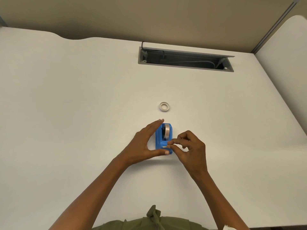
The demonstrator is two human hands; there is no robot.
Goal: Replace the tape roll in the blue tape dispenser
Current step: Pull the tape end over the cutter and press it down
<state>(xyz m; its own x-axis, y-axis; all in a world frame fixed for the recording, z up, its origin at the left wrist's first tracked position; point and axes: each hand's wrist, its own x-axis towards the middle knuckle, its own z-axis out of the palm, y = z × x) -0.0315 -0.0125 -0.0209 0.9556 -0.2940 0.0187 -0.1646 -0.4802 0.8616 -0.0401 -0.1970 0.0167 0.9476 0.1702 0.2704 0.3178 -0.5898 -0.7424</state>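
Observation:
The blue tape dispenser stands on the white desk with a clear tape roll seated in its well. My left hand cups the dispenser from the left, fingers along its far end and thumb at its near end. My right hand pinches the loose end of the tape between thumb and forefinger at the cutter on the dispenser's near end. A second, thin white tape roll lies flat on the desk a little beyond the dispenser.
A grey cable tray opening with cables inside is set into the desk at the back. A beige partition wall runs behind the desk. Another white desk surface lies to the right.

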